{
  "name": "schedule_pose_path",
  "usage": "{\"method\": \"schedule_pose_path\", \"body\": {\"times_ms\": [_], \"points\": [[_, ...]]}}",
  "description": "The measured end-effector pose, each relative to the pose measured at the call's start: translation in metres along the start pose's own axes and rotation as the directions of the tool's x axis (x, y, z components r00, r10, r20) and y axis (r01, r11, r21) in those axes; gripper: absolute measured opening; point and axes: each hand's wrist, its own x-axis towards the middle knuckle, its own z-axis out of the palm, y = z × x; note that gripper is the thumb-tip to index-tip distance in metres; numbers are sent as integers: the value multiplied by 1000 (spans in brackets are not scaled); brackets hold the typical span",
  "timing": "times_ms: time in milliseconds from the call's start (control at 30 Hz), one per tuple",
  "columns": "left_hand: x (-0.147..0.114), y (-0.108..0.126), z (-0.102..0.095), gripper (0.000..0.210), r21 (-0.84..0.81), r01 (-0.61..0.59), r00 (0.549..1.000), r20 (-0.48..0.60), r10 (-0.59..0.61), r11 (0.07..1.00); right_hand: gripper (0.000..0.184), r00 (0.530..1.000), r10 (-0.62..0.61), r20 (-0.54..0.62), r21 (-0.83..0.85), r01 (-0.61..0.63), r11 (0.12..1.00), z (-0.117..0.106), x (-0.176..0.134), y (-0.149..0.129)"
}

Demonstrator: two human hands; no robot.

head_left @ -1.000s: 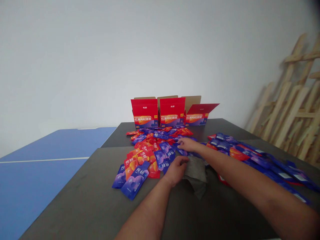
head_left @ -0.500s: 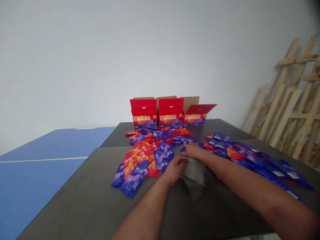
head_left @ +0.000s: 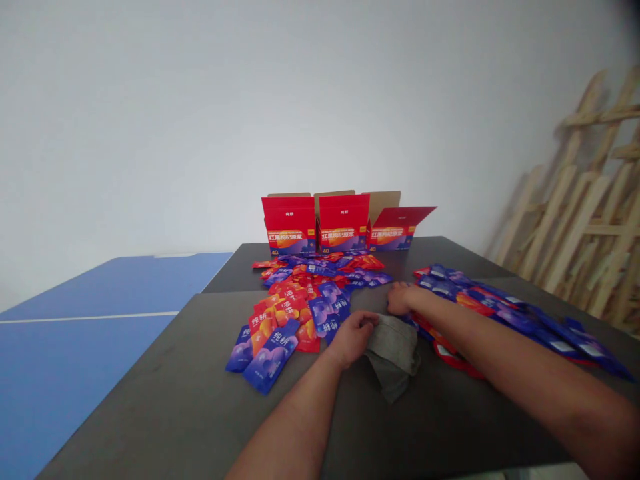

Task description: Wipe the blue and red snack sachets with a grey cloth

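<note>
Dark table point(head_left: 160, 387) — three open boxes point(head_left: 344, 223), one gray cloth point(head_left: 393, 347); left hand point(head_left: 354, 338) pinching cloth — right hand's point(head_left: 402, 298) grip unclear.

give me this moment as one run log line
left hand: at edge of grey cloth | right hand: between left packet pile and right packet pile, nearer the right | three boxes: flaps open
</note>
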Motion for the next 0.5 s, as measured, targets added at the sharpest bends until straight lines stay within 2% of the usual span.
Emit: {"method": "schedule_pose_path", "body": {"times_ms": [167, 300, 500], "points": [[-2, 3, 0, 28, 28, 11, 1000, -2, -11, 1000, 52, 995, 65, -77, 90, -58, 994, -1, 25, 2], [-2, 4, 0, 29, 35, 11, 1000, -3, -11, 999, 65, 966, 204, -162, 197, -171, 965, -4, 48, 5], [-3, 5, 1, 28, 55, 2, 1000, 0, -2, 998, 71, 923, 358, -138, 412, -275, 869, -3, 65, 6]]}}
